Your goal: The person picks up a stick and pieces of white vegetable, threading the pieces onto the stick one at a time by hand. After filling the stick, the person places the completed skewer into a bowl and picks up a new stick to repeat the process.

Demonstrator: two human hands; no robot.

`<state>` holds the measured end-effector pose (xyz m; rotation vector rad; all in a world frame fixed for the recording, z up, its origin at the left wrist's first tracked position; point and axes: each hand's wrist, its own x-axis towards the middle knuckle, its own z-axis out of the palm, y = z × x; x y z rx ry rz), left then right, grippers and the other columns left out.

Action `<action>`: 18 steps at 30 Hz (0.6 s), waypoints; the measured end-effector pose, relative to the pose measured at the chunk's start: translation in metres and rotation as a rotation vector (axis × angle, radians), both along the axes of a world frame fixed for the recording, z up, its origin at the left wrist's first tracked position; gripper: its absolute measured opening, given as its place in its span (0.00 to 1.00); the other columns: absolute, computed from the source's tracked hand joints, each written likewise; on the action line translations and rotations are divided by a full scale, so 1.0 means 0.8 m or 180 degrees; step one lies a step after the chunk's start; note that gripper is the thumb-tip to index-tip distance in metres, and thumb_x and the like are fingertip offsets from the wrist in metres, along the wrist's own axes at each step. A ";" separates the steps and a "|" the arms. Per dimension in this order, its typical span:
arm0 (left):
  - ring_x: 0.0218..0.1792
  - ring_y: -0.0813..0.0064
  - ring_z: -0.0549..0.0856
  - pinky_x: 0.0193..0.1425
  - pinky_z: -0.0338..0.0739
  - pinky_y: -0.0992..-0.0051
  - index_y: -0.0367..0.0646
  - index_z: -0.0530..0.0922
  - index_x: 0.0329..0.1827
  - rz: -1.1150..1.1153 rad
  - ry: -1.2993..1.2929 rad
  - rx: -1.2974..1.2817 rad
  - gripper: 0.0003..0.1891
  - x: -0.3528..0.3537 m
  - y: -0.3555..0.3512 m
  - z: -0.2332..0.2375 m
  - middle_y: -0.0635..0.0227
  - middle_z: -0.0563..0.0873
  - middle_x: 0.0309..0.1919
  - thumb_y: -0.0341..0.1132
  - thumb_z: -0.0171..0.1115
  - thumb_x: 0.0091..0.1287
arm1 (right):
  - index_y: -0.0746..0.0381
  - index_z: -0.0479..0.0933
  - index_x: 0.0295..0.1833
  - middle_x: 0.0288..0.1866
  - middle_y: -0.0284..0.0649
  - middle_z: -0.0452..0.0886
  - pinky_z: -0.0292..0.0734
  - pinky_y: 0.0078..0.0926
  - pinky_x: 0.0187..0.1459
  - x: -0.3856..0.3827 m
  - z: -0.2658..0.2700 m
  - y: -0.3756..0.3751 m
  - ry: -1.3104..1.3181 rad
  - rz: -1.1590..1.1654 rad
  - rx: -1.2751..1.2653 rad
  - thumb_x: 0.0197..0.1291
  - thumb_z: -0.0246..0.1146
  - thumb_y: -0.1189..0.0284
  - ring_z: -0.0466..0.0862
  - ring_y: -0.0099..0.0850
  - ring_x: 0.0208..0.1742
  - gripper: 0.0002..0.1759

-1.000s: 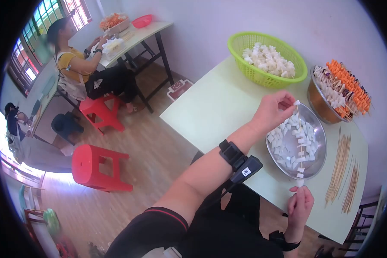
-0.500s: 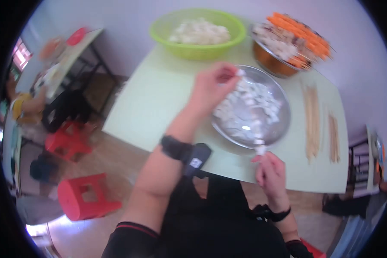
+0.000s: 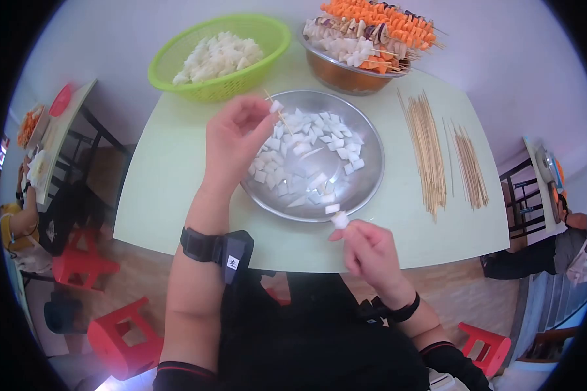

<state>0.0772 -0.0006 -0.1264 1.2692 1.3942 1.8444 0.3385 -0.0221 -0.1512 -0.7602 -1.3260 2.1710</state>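
Steel bowl [image 3: 366, 184] central on table [image 3: 169, 176]. Behind it, basket [image 3: 202, 83] left, bowl of filled skewers [image 3: 339, 77] right. Bare sticks [image 3: 429, 153] right of it.

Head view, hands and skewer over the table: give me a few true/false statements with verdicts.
1. The left hand pinches a white cube at the upper end of the skewer. True.
2. The green basket is empty. False: it holds white chunks.
3. The right hand holds the skewer's lower end near the steel bowl. True.
4. The bare skewers lie left of the steel bowl. False: they lie to its right.
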 end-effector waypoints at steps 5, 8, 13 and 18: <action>0.41 0.78 0.83 0.48 0.77 0.81 0.32 0.76 0.43 -0.0147 0.0140 -0.0017 0.09 0.002 0.000 -0.005 0.62 0.84 0.39 0.23 0.63 0.61 | 0.67 0.77 0.45 0.13 0.27 0.68 0.58 0.14 0.19 -0.011 -0.006 -0.010 -0.0732 -0.0234 0.1634 0.71 0.49 0.68 0.64 0.14 0.14 0.15; 0.41 0.78 0.83 0.47 0.77 0.82 0.32 0.76 0.44 -0.0168 -0.0038 -0.0137 0.09 0.002 -0.003 0.001 0.63 0.84 0.39 0.23 0.64 0.61 | 0.67 0.76 0.44 0.12 0.27 0.67 0.57 0.13 0.18 -0.009 -0.001 -0.005 -0.0592 -0.0261 0.1324 0.71 0.48 0.68 0.64 0.14 0.13 0.15; 0.40 0.79 0.82 0.45 0.77 0.82 0.33 0.75 0.44 -0.0262 0.0077 0.0010 0.10 0.003 -0.001 -0.006 0.65 0.83 0.39 0.23 0.64 0.61 | 0.67 0.75 0.43 0.10 0.27 0.65 0.56 0.12 0.16 -0.002 -0.005 0.011 0.0138 0.0051 0.0086 0.71 0.48 0.68 0.62 0.14 0.12 0.15; 0.40 0.79 0.82 0.45 0.77 0.82 0.33 0.75 0.44 -0.0322 0.0082 0.0000 0.10 0.008 0.000 -0.006 0.65 0.83 0.39 0.22 0.64 0.61 | 0.67 0.75 0.44 0.11 0.28 0.66 0.57 0.12 0.16 0.004 -0.010 0.012 0.0788 0.0150 -0.0591 0.72 0.47 0.68 0.63 0.15 0.12 0.15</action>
